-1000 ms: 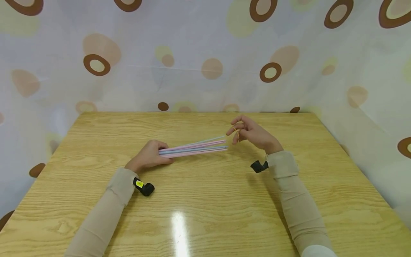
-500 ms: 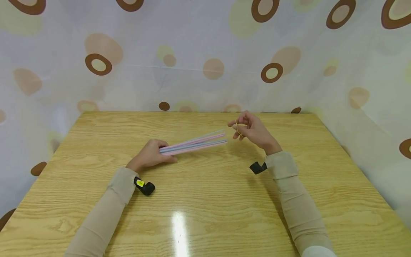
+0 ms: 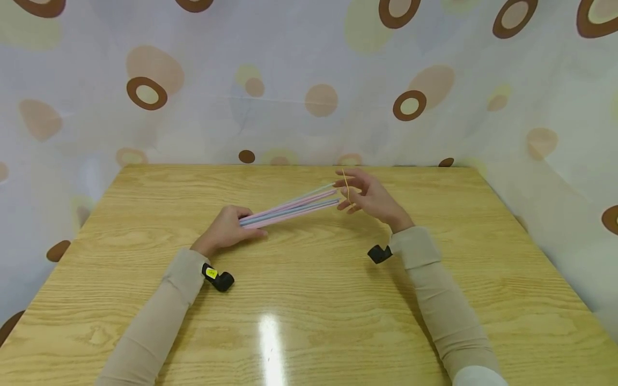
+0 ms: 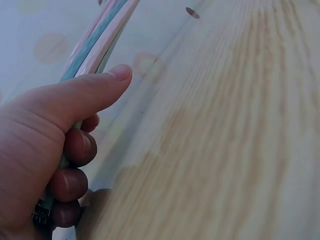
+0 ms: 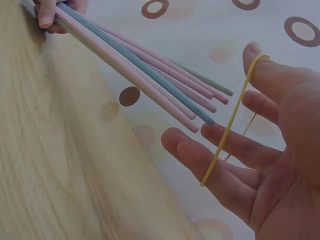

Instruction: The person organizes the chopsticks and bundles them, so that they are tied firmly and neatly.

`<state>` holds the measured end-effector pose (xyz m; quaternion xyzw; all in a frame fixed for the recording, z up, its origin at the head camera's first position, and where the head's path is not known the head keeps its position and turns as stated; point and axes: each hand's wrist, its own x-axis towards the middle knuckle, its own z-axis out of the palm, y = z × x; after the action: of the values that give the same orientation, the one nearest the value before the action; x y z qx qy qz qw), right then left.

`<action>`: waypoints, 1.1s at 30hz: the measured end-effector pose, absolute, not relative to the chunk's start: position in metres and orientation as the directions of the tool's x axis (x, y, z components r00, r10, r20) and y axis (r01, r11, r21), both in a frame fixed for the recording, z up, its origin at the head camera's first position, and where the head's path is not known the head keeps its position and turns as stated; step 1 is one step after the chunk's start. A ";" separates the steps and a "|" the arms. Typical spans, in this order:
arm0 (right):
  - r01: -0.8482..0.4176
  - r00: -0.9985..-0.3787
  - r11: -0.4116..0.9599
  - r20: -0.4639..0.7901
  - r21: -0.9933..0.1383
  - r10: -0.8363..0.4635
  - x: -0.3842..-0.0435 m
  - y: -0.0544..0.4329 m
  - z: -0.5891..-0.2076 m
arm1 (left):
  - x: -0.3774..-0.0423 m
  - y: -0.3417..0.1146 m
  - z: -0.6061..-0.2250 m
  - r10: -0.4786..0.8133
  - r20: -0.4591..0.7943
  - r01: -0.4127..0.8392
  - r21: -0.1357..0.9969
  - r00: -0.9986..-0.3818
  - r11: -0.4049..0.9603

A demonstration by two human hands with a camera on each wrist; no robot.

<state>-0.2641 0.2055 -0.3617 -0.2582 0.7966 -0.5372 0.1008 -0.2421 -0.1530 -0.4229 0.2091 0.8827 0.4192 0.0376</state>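
My left hand [image 3: 227,230] grips a bundle of long, thin chopsticks [image 3: 289,211] in pastel pink, blue and green. In the left wrist view the fingers of my left hand [image 4: 45,135] curl round the chopsticks [image 4: 97,50], the thumb lying along them. Their free ends point to the right and fan apart. Around the spread thumb and fingers of my right hand [image 3: 374,199] runs a yellow rubber band [image 3: 347,188]. The right wrist view shows the rubber band [image 5: 227,131] stretched open just beyond the tips of the chopsticks [image 5: 172,91].
Both hands are held above a wooden table [image 3: 309,300]. Behind it and at its sides hangs a pale cloth [image 3: 285,59] with brown and beige circles. A black wrist camera [image 3: 219,277] sits at the left cuff, another wrist camera [image 3: 379,254] at the right.
The right hand has spread its fingers, stretching the rubber band wider, and has moved left to the chopstick tips. The left hand has tilted the chopsticks' free ends away toward the back.
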 end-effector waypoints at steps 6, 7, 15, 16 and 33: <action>-0.336 -0.823 0.296 0.126 -0.894 -0.553 -0.264 0.195 -0.369 | -0.243 -0.149 -0.422 0.408 0.114 0.348 0.749 -0.906 0.564; -0.331 -0.824 0.289 0.126 -0.898 -0.552 -0.264 0.194 -0.370 | -0.244 -0.149 -0.422 0.410 0.115 0.351 0.748 -0.905 0.564; -0.306 -0.835 0.247 0.135 -0.919 -0.533 -0.261 0.178 -0.381 | -0.243 -0.150 -0.421 0.409 0.137 0.370 0.732 -0.902 0.571; -0.302 -0.835 0.244 0.132 -0.921 -0.534 -0.261 0.177 -0.383 | -0.242 -0.151 -0.421 0.411 0.135 0.370 0.734 -0.902 0.570; -0.159 -0.840 0.046 0.111 -0.986 -0.531 -0.255 0.173 -0.389 | -0.235 -0.132 -0.427 0.445 0.196 0.411 0.788 -0.874 0.459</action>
<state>-0.2551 0.1725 -0.3886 -0.2435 0.7088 -0.6462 0.1438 -0.2347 -0.1320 -0.4273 0.2506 0.8539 0.4558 0.0188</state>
